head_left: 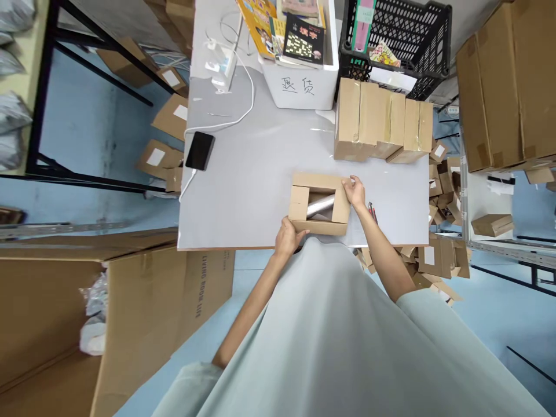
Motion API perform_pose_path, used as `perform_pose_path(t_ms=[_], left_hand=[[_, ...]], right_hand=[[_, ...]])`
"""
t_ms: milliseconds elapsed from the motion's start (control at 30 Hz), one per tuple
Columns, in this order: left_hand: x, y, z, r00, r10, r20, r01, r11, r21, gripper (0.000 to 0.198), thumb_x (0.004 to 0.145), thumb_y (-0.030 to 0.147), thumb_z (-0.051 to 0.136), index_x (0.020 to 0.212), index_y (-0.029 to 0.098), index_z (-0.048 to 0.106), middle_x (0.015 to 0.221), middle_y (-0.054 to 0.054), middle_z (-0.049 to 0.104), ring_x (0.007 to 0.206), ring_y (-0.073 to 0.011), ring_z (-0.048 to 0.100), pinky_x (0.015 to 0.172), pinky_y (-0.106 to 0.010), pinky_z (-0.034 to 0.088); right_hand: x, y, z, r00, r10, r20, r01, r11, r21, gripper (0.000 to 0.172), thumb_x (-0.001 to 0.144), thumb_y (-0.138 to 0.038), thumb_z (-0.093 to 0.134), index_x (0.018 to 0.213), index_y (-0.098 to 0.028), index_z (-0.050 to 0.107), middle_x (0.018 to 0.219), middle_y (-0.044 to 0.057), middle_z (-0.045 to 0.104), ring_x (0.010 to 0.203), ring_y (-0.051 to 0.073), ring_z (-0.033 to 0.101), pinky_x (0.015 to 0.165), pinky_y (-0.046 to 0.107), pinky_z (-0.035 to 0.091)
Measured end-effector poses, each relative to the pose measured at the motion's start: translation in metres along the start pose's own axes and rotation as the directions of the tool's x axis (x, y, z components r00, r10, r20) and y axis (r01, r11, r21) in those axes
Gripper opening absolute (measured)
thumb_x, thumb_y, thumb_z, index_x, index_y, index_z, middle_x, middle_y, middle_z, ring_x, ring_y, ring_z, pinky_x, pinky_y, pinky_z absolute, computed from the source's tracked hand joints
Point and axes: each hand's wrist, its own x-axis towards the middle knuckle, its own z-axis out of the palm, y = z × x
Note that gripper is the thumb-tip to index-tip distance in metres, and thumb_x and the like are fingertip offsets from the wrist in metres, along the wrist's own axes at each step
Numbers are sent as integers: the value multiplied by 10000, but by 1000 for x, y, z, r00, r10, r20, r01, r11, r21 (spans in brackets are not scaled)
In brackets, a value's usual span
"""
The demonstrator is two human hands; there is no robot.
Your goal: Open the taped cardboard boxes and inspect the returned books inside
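Note:
A small brown cardboard box (319, 202) lies open near the front edge of the white table (260, 174). Inside it I see a silver-wrapped item (320, 206). My left hand (289, 234) grips the box's near left corner, its fingers curled over the near flap. At the far right corner, my right hand (355, 191) pinches the edge of a flap. Both side flaps are partly folded inward.
Sealed cardboard boxes (382, 121) stand at the table's back right, next to a white bin of books (302, 52) and a black crate (395, 40). A black phone (200, 150) on a white cable lies at the left. Red-handled tools (372, 212) lie right of the box. Large cartons and small boxes surround the table.

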Motion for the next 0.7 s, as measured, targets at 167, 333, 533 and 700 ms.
perform_pose_path(t_ms=[167,333,533,700], left_hand=[[2,13,-6,997,55,-52,-51,996,76,821,875,395,910,1492,97,457,1565,-348,555,1494,-520,569,1160,-636,540],[-1,39,-19,937,349,3,-343,919,196,1153,775,222,964,1735,193,327,1857,-313,134,1739,-524,139,1334,-723,304],[17,74,-23,922,384,60,-387,897,211,591,971,326,772,1524,195,610,1853,-273,229,1738,-522,145,1307,-778,279],[25,79,-40,910,414,5,-398,870,291,405,928,198,701,1332,205,681,1807,-227,356,1720,-478,243,1291,-734,361]], right_hand=[[5,-5,4,999,-40,28,42,997,-58,500,1025,-529,630,1355,-162,714,1410,202,716,1346,338,661,1250,548,475],[-52,-22,-10,959,-283,3,271,914,-301,685,1086,-411,530,1717,-166,427,1843,240,235,1686,426,297,1338,675,325],[-132,-19,9,961,-274,50,275,909,-314,889,1027,-455,647,1782,-173,272,1891,221,89,1756,451,72,1365,719,243],[-139,-7,-1,986,-162,31,165,955,-248,872,977,-397,647,1749,-123,349,1837,253,259,1671,414,378,1340,596,400]])
